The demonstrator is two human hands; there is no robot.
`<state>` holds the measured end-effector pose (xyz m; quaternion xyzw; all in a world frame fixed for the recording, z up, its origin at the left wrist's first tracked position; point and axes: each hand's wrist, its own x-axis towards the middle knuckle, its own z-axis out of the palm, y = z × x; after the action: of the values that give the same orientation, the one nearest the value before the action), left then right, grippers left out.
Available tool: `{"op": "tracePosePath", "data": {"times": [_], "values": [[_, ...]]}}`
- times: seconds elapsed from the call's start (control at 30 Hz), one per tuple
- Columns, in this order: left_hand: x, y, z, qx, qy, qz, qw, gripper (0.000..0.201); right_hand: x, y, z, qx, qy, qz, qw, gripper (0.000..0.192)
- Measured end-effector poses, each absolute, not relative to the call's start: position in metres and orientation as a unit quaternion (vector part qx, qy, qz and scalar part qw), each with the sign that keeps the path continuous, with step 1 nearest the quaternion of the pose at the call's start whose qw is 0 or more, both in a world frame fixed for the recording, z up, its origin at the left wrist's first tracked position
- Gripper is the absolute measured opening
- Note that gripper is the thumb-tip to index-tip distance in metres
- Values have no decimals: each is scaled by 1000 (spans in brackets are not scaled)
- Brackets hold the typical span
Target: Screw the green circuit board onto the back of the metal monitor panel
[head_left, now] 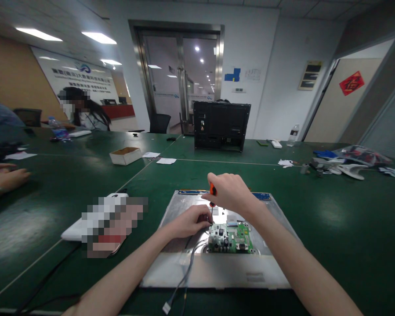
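My right hand (232, 189) is wrapped round the orange handle of a screwdriver (212, 195), which stands upright with its shaft pointing down. The tip meets the upper left corner of a green circuit board (232, 238). Beside that tip, the fingers of my left hand (197, 220) are pinched together low over the board's edge; whatever they hold, if anything, is hidden. Beneath the board lies a flat silvery display panel (217, 270) with a blue strip along its far edge. A bundle of grey wires (191, 265) runs from the board's left side to a white connector near the front.
On the left lie a blurred white and pink object (114, 224) and an open small box (125, 156). A black monitor casing (222, 126) stands at the back. Plastic bags and parts (349, 164) lie right. Another person's hands (6, 176) rest at far left.
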<state>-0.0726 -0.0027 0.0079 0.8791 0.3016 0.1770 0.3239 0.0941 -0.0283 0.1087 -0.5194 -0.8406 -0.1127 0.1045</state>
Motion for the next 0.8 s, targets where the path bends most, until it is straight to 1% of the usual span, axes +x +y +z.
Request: {"op": "tracePosePath", "data": {"times": [0.17, 0.27, 0.37, 0.53, 0.8], "values": [[-73, -1, 5, 877, 307, 179, 324, 11, 98, -31, 110, -502, -852, -91, 115, 29], [-73, -1, 3, 876, 307, 181, 326, 11, 100, -34, 111, -485, -865, -54, 120, 19], [-73, 0, 1, 875, 305, 183, 329, 11, 99, -35, 110, -482, -866, -48, 126, 14], [-73, -1, 2, 874, 302, 182, 334, 11, 97, -33, 110, -498, -857, -65, 117, 17], [-74, -1, 4, 877, 302, 184, 326, 12, 107, -32, 116, -506, -848, -57, 147, 16]]}}
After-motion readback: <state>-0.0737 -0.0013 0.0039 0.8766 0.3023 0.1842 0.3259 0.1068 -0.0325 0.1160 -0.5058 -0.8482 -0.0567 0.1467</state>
